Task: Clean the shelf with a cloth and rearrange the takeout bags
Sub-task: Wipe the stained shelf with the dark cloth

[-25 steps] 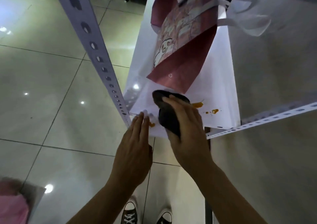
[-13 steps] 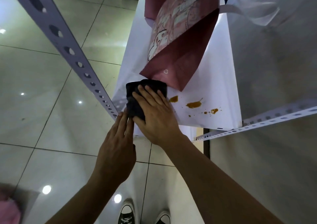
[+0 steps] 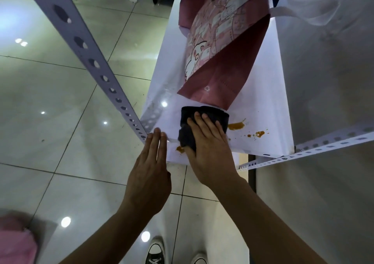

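The dark cloth is sitting on the white shelf near its front edge, and you're pressing it flat under your right hand, fingers straight and spread, nothing curled around it. Orange smears are lying just to the cloth's right, with a small one peeking out by your thumb. I'd be sweeping right in one firm pass, folding the cloth so a clean face meets the sauce instead of spreading it. Your left hand is resting flat-fingered at the shelf's front corner, holding nothing, bracing by the perforated post. The maroon takeout bag is lying just behind the cloth, its bottom nearly touching; what's inside is not showing. A white bag is sitting beyond it.
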